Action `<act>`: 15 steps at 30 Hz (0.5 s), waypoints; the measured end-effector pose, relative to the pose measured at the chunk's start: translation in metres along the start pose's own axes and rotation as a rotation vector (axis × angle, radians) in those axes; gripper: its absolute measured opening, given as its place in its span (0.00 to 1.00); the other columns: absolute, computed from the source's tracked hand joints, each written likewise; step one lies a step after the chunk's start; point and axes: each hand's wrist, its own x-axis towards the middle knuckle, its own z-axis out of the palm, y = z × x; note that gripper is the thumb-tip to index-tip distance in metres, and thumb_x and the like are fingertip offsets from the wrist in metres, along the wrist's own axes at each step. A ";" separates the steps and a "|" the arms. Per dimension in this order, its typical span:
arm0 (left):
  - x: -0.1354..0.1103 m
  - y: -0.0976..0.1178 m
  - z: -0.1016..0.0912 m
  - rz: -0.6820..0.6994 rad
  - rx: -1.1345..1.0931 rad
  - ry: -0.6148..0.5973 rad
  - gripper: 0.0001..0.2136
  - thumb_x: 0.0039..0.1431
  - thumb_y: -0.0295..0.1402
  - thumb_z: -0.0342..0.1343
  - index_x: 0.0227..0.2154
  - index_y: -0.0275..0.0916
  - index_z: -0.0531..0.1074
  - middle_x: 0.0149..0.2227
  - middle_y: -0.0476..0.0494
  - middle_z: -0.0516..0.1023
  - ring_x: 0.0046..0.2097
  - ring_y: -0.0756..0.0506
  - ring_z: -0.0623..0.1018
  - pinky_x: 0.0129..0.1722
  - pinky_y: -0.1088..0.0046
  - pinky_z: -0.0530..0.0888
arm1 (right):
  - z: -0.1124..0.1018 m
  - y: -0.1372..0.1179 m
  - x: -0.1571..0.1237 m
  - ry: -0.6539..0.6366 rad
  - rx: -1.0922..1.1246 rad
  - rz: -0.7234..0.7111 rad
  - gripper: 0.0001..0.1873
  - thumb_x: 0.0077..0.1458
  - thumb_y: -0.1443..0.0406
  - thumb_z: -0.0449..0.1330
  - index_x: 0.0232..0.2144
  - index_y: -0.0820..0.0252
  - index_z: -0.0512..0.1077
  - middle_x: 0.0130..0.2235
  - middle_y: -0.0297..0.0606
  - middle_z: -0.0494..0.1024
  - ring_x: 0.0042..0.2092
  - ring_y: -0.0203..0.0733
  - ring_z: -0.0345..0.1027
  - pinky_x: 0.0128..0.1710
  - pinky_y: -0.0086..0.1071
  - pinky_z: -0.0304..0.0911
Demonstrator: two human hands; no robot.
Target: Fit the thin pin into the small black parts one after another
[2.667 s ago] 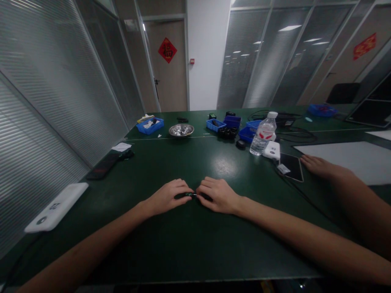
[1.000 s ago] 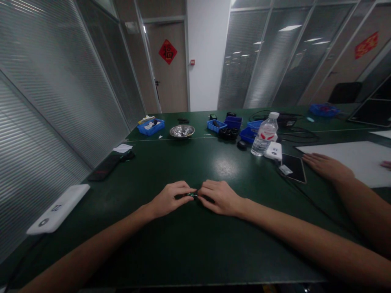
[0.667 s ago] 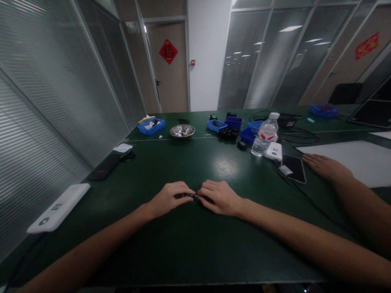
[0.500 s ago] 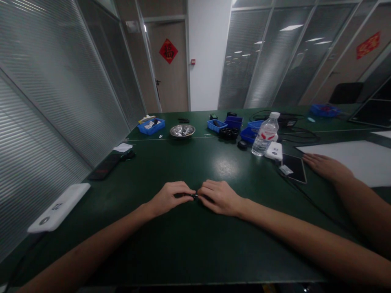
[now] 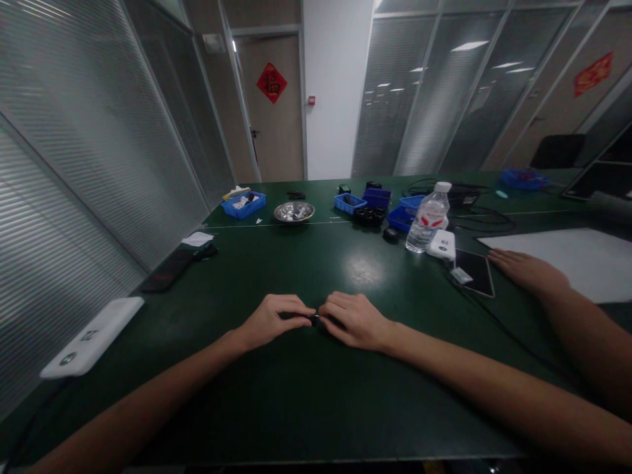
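Low over the green table (image 5: 296,408), my left hand (image 5: 276,319) pinches a small dark piece (image 5: 313,318) between thumb and fingertips. My right hand (image 5: 356,320) meets it from the other side, its fingers curled and closed at the piece's right end. A bit of shine shows on the piece, but it is too small and too covered by fingertips to name. Both wrists rest close to the tabletop.
Farther back are a steel bowl (image 5: 294,212), blue trays (image 5: 244,205), a water bottle (image 5: 428,218) and a dark tablet (image 5: 474,272). A white power bank (image 5: 93,337) and a dark phone (image 5: 168,270) lie left. Another person's hand (image 5: 530,271) rests at right.
Both hands keep nearly the same place and grip on the small piece. The view has shifted very slightly.
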 end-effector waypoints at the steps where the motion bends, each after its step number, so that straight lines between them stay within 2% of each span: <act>1: 0.000 0.000 0.000 0.004 0.004 0.002 0.13 0.66 0.35 0.62 0.51 0.40 0.80 0.45 0.41 0.81 0.45 0.45 0.80 0.48 0.67 0.76 | 0.001 0.000 0.000 -0.002 -0.012 -0.005 0.10 0.71 0.64 0.51 0.44 0.61 0.70 0.38 0.39 0.75 0.37 0.39 0.67 0.33 0.32 0.58; 9: 0.002 0.003 -0.002 0.017 0.119 -0.006 0.12 0.67 0.36 0.60 0.51 0.42 0.81 0.44 0.42 0.81 0.44 0.45 0.80 0.46 0.67 0.76 | 0.005 0.001 0.000 -0.024 -0.136 -0.045 0.09 0.70 0.64 0.51 0.42 0.61 0.70 0.36 0.40 0.75 0.35 0.40 0.64 0.31 0.33 0.55; 15: 0.002 0.003 0.001 0.008 0.072 0.034 0.13 0.66 0.37 0.61 0.51 0.42 0.81 0.44 0.41 0.81 0.44 0.45 0.80 0.46 0.68 0.76 | 0.003 -0.002 0.000 0.013 -0.101 -0.013 0.09 0.70 0.64 0.51 0.42 0.61 0.70 0.37 0.39 0.75 0.36 0.40 0.65 0.31 0.34 0.56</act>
